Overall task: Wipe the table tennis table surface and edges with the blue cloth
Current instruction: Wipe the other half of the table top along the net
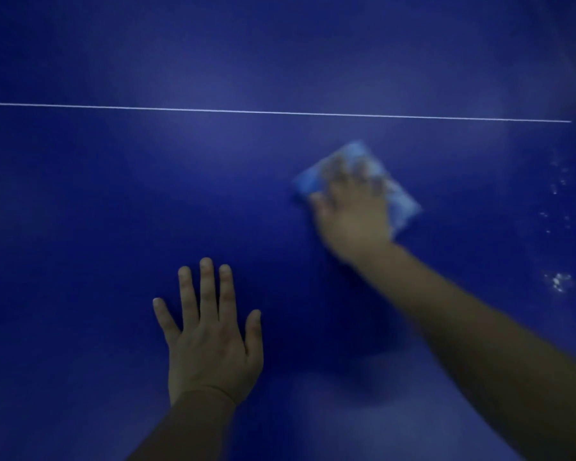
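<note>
— Both hands are on the bench (97, 201), is that right?

— Yes, both of mine. My left hand (210, 341) lies flat on the dark blue top, low and left of centre, palm down, fingers straight and spread a little, thumb out to the side. It holds nothing.

— And the right one?

— My right hand (353, 211) reaches further out, up and to the right of the left one, well apart from it. It rests on top of the blue cloth (403, 201) and presses it against the surface. That hand is blurred, so I see the fingers laid over the cloth, but I cannot tell whether they curl round its edge or only push down on it.

— Where is the cloth, exactly?

— Under my right hand, folded to a rough rectangle, set at a slant. It sits a lighter blue than the bench, with its corners showing past my fingers. It lies on my side of the thin white line (280, 112) that crosses the top from left to right, near that line but not touching it.

— Anything else on the surface?

— Some small white specks (558, 281), scattered near the right edge, to the right of my forearm.
</note>
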`<state>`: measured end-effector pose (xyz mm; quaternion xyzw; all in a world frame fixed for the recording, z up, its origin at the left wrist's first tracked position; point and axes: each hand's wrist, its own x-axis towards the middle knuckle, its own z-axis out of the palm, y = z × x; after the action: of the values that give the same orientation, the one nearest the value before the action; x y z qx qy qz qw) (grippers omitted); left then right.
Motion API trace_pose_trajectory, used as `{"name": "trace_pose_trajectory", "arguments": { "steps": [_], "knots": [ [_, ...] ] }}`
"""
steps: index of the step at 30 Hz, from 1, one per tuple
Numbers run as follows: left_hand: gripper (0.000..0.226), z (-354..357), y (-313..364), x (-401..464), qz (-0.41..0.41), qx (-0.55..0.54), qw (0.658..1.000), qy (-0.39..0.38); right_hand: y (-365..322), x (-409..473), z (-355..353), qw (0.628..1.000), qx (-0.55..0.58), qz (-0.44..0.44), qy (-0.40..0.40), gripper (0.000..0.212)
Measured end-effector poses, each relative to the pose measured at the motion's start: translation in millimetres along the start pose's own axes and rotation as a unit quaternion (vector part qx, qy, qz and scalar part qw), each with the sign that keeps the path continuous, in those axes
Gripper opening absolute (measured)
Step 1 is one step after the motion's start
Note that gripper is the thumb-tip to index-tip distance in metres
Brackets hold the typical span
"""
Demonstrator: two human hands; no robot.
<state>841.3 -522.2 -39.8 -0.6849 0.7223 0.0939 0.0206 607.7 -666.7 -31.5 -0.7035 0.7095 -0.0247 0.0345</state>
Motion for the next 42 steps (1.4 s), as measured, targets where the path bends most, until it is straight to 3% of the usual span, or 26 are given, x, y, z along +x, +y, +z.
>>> {"name": "trace_pose_trajectory", "arguments": {
  "steps": [2, 5, 7, 9, 12, 14, 16, 18, 20, 23, 27, 29, 30, 31, 33, 34, 36, 38, 40, 42],
  "knots": [
    [0.071, 0, 0, 1, -0.006, 0.001, 1.0, -0.001, -62, -2, 4, 0.988, 0.018, -0.15, -0.03, 0.06],
    [0.071, 1, 0, 0, -0.007, 0.005, 1.0, 0.004, -74, 41, -3, 0.978, 0.008, -0.192, -0.077, 0.063],
    [0.071, 1, -1, -1, -0.003, 0.006, 1.0, 0.003, -23, 75, -7, 0.993, -0.005, -0.108, -0.043, 0.074],
    [0.072, 1, -2, -2, 0.0, 0.008, 1.0, 0.007, 69, 96, -13, 0.998, -0.025, 0.05, -0.019, 0.075],
    [0.072, 0, -1, -1, 0.001, -0.001, 1.0, 0.005, 196, 83, -32, 0.961, -0.025, 0.275, -0.032, 0.063],
    [0.072, -2, 0, -1, -0.001, 0.001, 1.0, -0.004, 208, 66, -36, 0.941, -0.006, 0.334, -0.045, 0.061],
    [0.072, -3, 1, -1, 0.001, -0.001, 1.0, -0.007, 176, 52, -31, 0.967, -0.015, 0.254, -0.028, 0.064],
    [0.072, -4, 1, -2, 0.001, -0.002, 1.0, -0.012, 118, 33, -28, 0.996, -0.005, 0.08, -0.036, 0.072],
    [0.072, -5, 1, -1, 0.001, -0.008, 1.0, -0.013, 54, -3, -18, 0.992, -0.012, -0.12, -0.038, 0.067],
    [0.073, -6, 0, -1, 0.002, -0.026, 1.0, -0.011, -5, -104, -4, 0.933, -0.017, -0.355, -0.061, 0.055],
    [0.076, -6, 0, -1, 0.0, -0.02, 1.0, -0.016, 64, -165, -15, 0.831, -0.001, -0.531, -0.162, 0.043],
    [0.076, -7, 1, -1, -0.003, -0.018, 1.0, -0.016, 113, -127, -21, 0.82, -0.066, -0.551, -0.137, 0.047],
    [0.075, -7, 1, 0, -0.005, -0.014, 1.0, -0.02, 134, -93, -19, 0.843, -0.095, -0.516, -0.123, 0.05],
    [0.075, -8, 1, 0, -0.006, -0.01, 1.0, -0.024, 148, -54, -18, 0.889, -0.098, -0.436, -0.102, 0.052],
    [0.075, -8, 1, -1, -0.003, -0.008, 1.0, -0.029, 162, 24, -23, 0.977, -0.077, -0.192, -0.048, 0.061],
    [0.075, -8, 0, -1, -0.004, -0.01, 1.0, -0.028, 159, 58, -27, 0.995, -0.054, -0.076, -0.038, 0.065],
    [0.074, -7, 0, -1, -0.005, -0.009, 1.0, -0.026, 132, 104, -31, 0.998, -0.032, 0.027, -0.046, 0.065],
    [0.073, -7, 1, -1, -0.003, -0.014, 1.0, -0.02, 75, 126, -30, 0.997, -0.032, -0.028, -0.06, 0.062],
    [0.072, -8, 1, -1, -0.007, -0.027, 1.0, -0.014, 6, 122, -19, 0.983, -0.045, -0.162, -0.078, 0.067],
    [0.074, -9, 1, -3, -0.017, -0.047, 0.999, 0.0, -47, 96, -10, 0.937, -0.06, -0.336, -0.076, 0.072]
  ]
}}
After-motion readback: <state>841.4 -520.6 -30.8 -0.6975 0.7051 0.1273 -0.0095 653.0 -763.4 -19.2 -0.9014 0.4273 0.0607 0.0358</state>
